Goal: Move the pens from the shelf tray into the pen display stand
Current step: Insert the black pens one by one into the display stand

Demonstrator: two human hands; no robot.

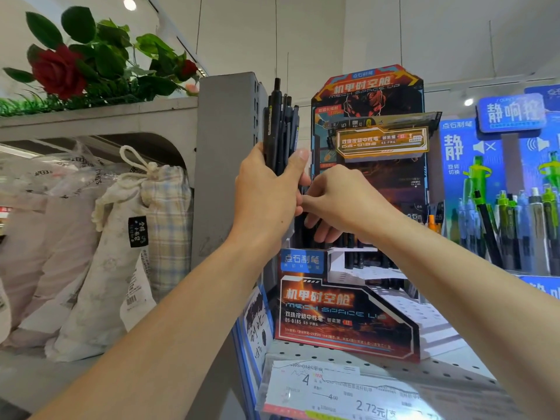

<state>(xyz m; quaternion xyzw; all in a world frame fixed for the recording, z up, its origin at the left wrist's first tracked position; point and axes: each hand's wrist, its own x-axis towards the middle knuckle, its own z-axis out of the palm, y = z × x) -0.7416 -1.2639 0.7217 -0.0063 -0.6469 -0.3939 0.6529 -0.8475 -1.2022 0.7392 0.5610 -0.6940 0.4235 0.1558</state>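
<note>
Left hand (266,192) holds a bunch of black pens (280,128) upright; beside it, right hand (336,201) pinches one pen, above the display stand (348,313).

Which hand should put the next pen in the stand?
Probably the right hand: its fingers already reach the bundle of black pens, just above the pen display stand. The left hand is busy gripping the bundle.

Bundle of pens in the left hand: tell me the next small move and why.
Probably draw one pen out of the bundle of black pens with the right hand and lower it into the pen display stand. The left hand grips the bundle upright above the stand, the right fingers already reach in at its lower end, and open white slots show below.
</note>
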